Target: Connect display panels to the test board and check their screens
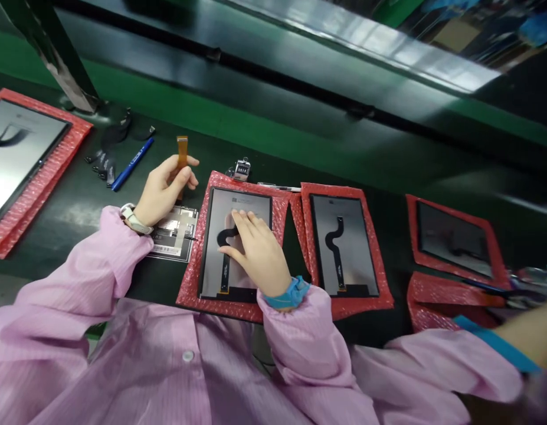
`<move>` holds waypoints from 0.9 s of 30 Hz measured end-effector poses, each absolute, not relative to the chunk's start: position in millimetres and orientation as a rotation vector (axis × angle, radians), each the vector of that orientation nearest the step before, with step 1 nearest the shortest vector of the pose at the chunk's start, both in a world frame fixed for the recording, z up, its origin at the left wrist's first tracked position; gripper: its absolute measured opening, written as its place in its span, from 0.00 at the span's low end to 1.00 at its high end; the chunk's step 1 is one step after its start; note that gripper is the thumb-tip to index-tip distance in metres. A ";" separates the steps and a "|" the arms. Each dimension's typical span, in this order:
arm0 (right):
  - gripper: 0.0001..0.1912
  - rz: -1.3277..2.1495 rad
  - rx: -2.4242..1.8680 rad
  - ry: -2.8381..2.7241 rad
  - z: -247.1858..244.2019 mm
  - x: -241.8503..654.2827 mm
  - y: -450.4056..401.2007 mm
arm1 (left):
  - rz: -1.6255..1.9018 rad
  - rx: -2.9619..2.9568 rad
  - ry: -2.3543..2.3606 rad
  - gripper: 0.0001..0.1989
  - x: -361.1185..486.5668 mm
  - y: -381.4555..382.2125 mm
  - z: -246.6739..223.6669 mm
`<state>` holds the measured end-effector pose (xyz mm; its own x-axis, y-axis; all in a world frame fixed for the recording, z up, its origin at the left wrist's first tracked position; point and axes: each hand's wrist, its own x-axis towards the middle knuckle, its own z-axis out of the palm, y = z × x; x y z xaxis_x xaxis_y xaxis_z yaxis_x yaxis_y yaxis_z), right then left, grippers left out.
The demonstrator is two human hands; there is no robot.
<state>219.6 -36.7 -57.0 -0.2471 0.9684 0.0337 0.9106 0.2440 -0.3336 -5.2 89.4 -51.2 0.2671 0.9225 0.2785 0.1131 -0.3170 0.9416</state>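
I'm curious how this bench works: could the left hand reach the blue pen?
Probably yes: the left hand lies close to the blue pen with nothing between them, though its fingers hold an orange ribbon cable.

Ahead of us runs a long dark-green workbench [238, 144], edged by a black metal rail [291, 74]. At upper left we see a slanted dark metal post [52, 53], and at upper right a glossy panel [374, 41] reflects a pale band of light.

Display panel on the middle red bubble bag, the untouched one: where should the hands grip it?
Grip the display panel by its long side edges, coming from above: it lies flat on the bubble bag, and the black flex strip runs down its middle to the near end.
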 end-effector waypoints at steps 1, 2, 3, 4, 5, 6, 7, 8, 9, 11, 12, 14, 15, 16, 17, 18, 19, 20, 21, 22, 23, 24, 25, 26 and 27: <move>0.34 0.367 -1.744 -2.267 -56.4 218.9 -38.1 | 1.145 1.669 0.976 0.22 -4.8 87.2 -49.0; 0.32 0.389 -1.716 -2.243 -55.7 217.5 -39.4 | 1.142 1.683 0.979 0.23 -4.5 85.1 -47.4; 0.31 0.436 -1.677 -2.206 -55.3 215.7 -40.4 | 1.138 1.697 0.975 0.24 -4.3 83.0 -46.1; 0.30 0.505 -1.631 -2.150 -55.6 213.4 -41.3 | 1.131 1.709 0.961 0.23 -4.0 81.0 -45.0; 0.31 0.593 -1.580 -2.066 -56.7 210.9 -41.8 | 1.120 1.715 0.936 0.22 -3.7 79.1 -44.1; 0.33 0.697 -1.524 -1.956 -58.8 208.2 -42.1 | 1.102 1.715 0.907 0.19 -3.3 77.1 -43.3; 0.38 0.815 -1.466 -1.829 -61.6 205.4 -41.9 | 1.084 1.710 0.876 0.18 -3.0 75.1 -42.4; 0.43 0.938 -1.405 -1.696 -64.8 202.7 -41.4 | 1.063 1.704 0.853 0.18 -2.6 73.1 -41.3; 0.48 1.060 -1.342 -1.571 -68.0 200.3 -40.5 | 1.042 1.703 0.838 0.18 -2.2 71.0 -40.1; 0.55 1.262 -1.222 -1.376 -72.2 196.7 -38.0 | 0.996 1.727 0.842 0.17 -1.5 67.1 -37.2; 0.55 1.331 -1.185 -1.307 -72.6 195.7 -36.6 | 0.970 1.757 0.861 0.18 -1.3 65.5 -35.6; 0.47 1.407 -1.156 -1.222 -70.3 195.2 -34.2 | 0.913 1.872 0.898 0.22 -0.7 63.1 -32.6; 0.42 1.431 -1.149 -1.207 -68.2 195.5 -33.4 | 0.888 1.953 0.902 0.23 -0.3 62.4 -31.5; 0.40 1.451 -1.135 -1.207 -66.1 196.1 -32.9 | 0.861 2.038 0.892 0.24 0.2 62.0 -30.8; 0.41 1.462 -1.113 -1.214 -64.4 196.9 -32.7 | 0.836 2.117 0.867 0.25 0.7 61.7 -30.4; 0.41 1.459 -1.088 -1.222 -63.4 197.9 -32.7 | 0.810 2.180 0.833 0.24 1.2 61.5 -30.4; 0.40 1.440 -1.071 -1.236 -63.1 198.9 -32.9 | 0.780 2.221 0.808 0.23 1.8 61.2 -30.6; 0.37 1.407 -1.066 -1.259 -63.4 200.0 -33.1 | 0.748 2.239 0.796 0.22 2.3 60.8 -30.8; 0.33 1.365 -1.067 -1.296 -64.0 201.2 -33.3 | 0.712 2.242 0.794 0.20 2.8 60.2 -31.0; 0.30 1.323 -1.067 -1.349 -64.7 202.4 -33.3 | 0.678 2.239 0.795 0.18 3.2 59.7 -31.0; 0.26 1.280 -1.060 -1.416 -65.1 203.7 -33.1 | 0.645 2.234 0.795 0.17 3.5 59.1 -30.7; 0.24 1.232 -1.045 -1.484 -65.2 204.8 -32.8 | 0.618 2.229 0.787 0.16 3.8 58.6 -30.2; 0.21 1.174 -1.030 -1.548 -64.8 205.8 -32.3 | 0.595 2.225 0.771 0.15 4.1 58.2 -29.5; 0.18 1.097 -1.024 -1.610 -64.1 206.5 -31.8 | 0.575 2.221 0.749 0.15 4.4 57.9 -28.6; 0.16 1.007 -1.032 -1.673 -63.1 207.0 -31.2 | 0.554 2.215 0.729 0.16 4.8 57.8 -27.8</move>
